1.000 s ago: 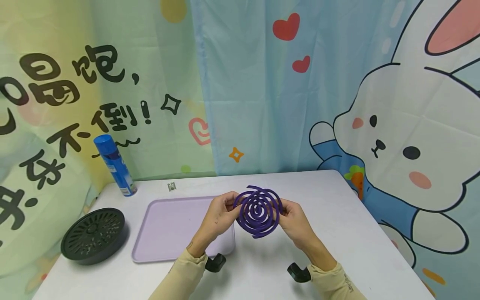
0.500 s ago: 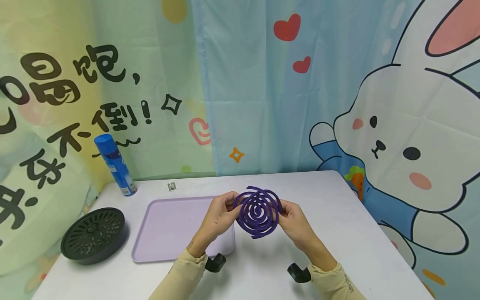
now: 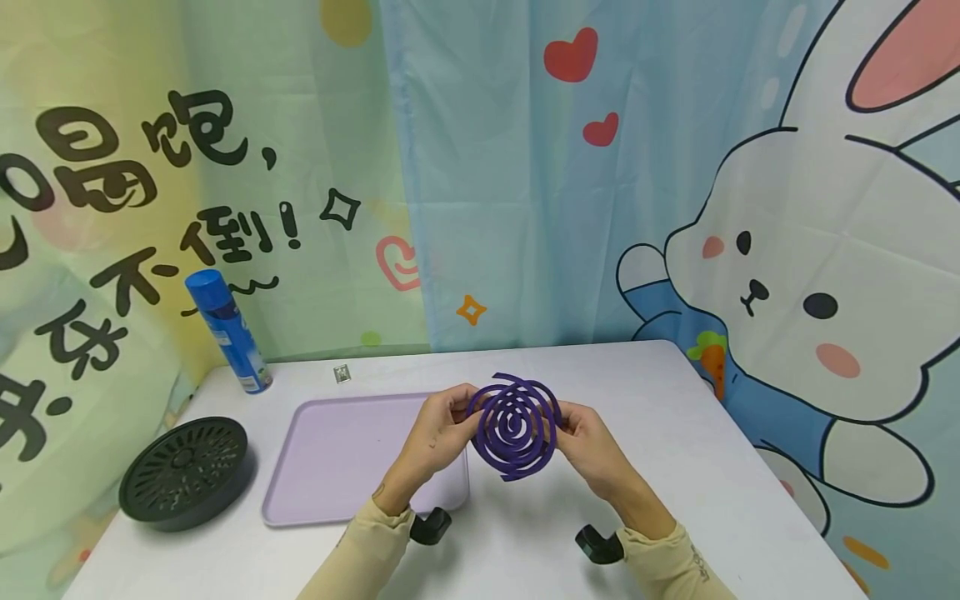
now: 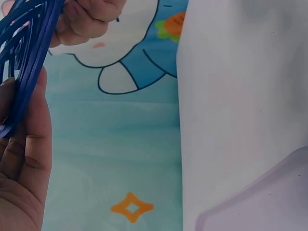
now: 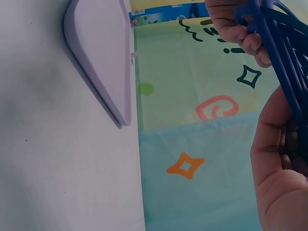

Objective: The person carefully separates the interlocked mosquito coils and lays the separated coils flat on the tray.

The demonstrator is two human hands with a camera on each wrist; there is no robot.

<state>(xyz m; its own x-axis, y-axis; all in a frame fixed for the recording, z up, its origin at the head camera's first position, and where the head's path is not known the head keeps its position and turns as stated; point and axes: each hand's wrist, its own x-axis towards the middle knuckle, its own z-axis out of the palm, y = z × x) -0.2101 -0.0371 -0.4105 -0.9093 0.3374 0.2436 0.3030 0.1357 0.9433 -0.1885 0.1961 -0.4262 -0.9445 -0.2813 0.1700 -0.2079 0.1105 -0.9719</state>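
Both hands hold up a purple mosquito coil [image 3: 514, 463] above the white table, its spiral face toward the head camera. Its turns look spread apart, and whether it is one coil or a nested pair I cannot tell. My left hand [image 3: 441, 432] pinches the left rim between thumb and fingers. On the opposite rim, my right hand [image 3: 592, 446] pinches with its fingertips partly hidden behind the turns. In the left wrist view the coil [image 4: 36, 57] appears edge-on, with fingers on both of its sides. The right wrist view likewise catches the coil [image 5: 284, 62] from its edge.
A lilac tray [image 3: 337, 467] lies left of the hands, partly behind the left forearm. Farther left sits a round black slotted case [image 3: 183, 471]. A blue spray can [image 3: 230, 333] stands at the back left, near a small silvery piece [image 3: 342, 373].
Hands and mosquito coil stay almost where they were, both rims still pinched. The coil's lower edge sits slightly lower, and the head view has shifted a little.
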